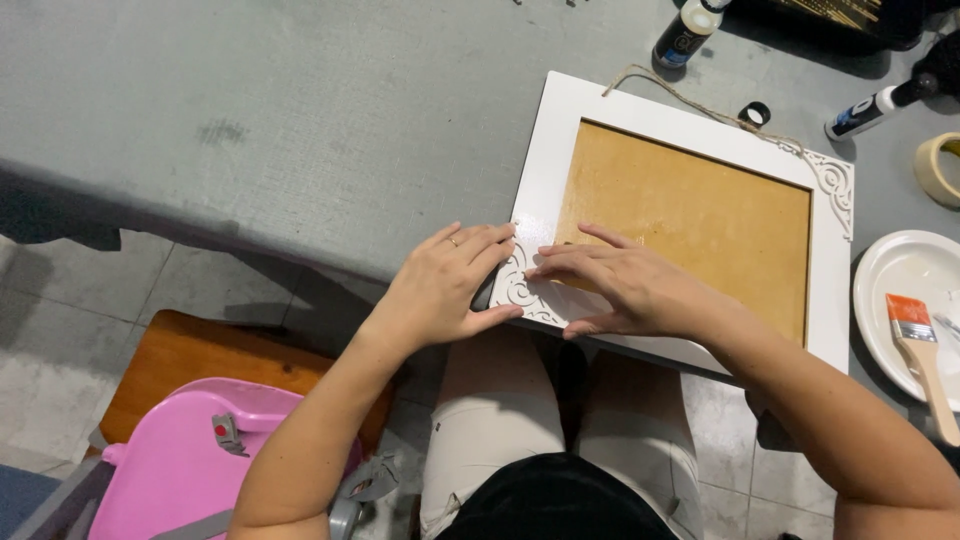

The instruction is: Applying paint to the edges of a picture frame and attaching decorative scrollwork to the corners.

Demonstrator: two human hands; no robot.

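Centre of the frame: left hand (445, 285) and right hand (620, 285) lie flat, fingers spread, neither grip holding anything, pressing the white picture frame (540, 190) corner on the counter (300, 120).

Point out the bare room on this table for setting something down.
The grey table is bare left of the white frame, back to its far edge. It is crowded right of the frame: white plate with brush, tape roll, two bottles.
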